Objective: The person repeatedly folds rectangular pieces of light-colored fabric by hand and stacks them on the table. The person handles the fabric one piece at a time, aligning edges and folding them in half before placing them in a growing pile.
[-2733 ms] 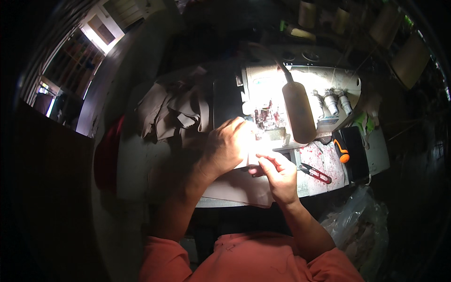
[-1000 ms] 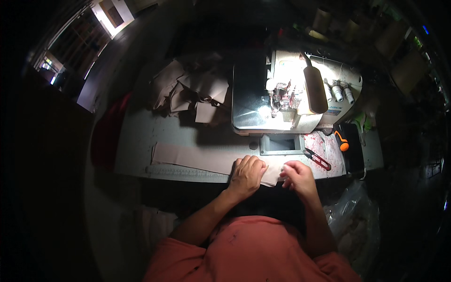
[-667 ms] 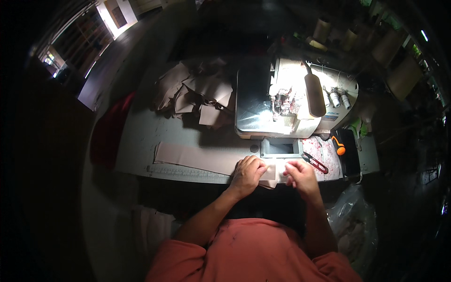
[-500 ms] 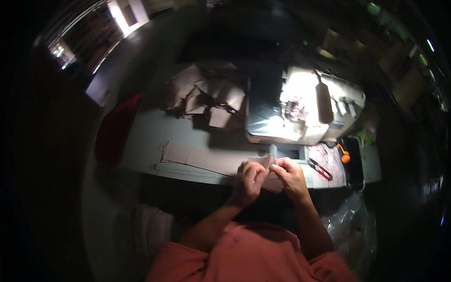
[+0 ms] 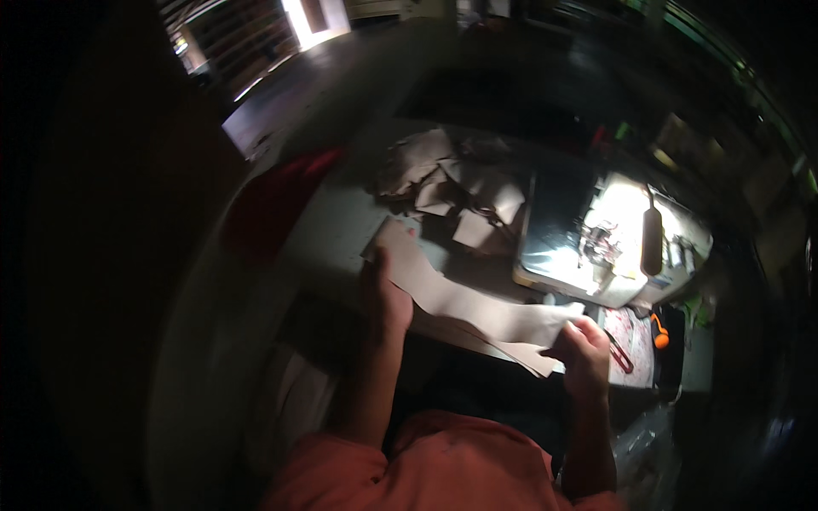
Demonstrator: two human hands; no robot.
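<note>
On a dim sewing table (image 5: 341, 226), two hands, left (image 5: 385, 298) and right (image 5: 584, 349), each grip one long fabric strip (image 5: 464, 298)

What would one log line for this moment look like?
left hand: holds far end of fabric strip | right hand: grips near end | strip: stretched between hands over table edge | sewing machine: lit, untouched

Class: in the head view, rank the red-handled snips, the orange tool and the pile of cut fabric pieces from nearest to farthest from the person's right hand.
Measured from the right hand:
1. Red-handled snips, just to its right.
2. Orange tool, further right.
3. Pile of cut fabric pieces, far up-left, behind the strip.
</note>
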